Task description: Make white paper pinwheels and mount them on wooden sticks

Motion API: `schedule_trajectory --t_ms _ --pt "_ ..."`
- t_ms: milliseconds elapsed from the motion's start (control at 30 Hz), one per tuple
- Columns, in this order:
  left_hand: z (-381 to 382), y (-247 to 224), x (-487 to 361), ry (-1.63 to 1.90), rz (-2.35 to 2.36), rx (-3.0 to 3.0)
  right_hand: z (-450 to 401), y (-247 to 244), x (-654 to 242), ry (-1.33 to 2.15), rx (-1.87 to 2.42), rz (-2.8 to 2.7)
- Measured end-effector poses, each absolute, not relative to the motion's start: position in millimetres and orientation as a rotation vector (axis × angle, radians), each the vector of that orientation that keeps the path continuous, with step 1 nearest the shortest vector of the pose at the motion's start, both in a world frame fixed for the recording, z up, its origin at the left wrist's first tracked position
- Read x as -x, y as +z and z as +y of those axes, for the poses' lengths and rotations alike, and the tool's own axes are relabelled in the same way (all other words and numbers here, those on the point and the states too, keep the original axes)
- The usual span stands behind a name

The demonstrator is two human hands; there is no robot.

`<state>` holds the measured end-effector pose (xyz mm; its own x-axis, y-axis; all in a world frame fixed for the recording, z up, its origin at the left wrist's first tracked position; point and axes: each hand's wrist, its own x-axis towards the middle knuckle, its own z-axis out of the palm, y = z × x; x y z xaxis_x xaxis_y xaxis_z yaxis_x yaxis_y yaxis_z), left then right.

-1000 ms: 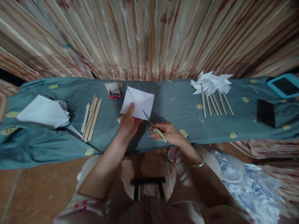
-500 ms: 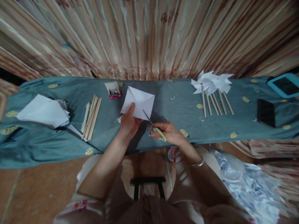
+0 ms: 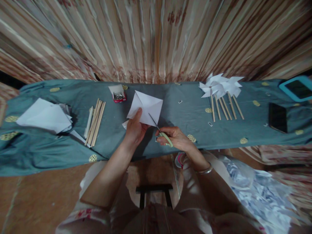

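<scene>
While the left hand (image 3: 135, 131) pinches a creased white paper square (image 3: 153, 104), the right hand (image 3: 177, 138) grips green-handled scissors (image 3: 166, 138). These scissors cross the paper's near edge.

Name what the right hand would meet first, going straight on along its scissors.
The right hand would likely meet the white paper held in the left hand: the scissors already overlap its near edge, though depth is unclear.

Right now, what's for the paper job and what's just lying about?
Likely the job's:
white square paper
green-handled metal scissors
white paper stack
pale wooden sticks
red cardboard box of metal bits
white paper pinwheels

Probably just lying about:
black rectangular phone
blue-framed dark-screened device
</scene>
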<state>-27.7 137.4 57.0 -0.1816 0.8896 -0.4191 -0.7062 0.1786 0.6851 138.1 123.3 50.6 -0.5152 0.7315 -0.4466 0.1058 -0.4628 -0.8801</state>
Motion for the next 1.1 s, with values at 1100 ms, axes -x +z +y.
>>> schedule_trajectory --t_ms 1100 --pt "135.9 58.5 27.4 1.414 1.019 -0.231 123.7 53.4 -133.6 1.95 1.26 -1.313"
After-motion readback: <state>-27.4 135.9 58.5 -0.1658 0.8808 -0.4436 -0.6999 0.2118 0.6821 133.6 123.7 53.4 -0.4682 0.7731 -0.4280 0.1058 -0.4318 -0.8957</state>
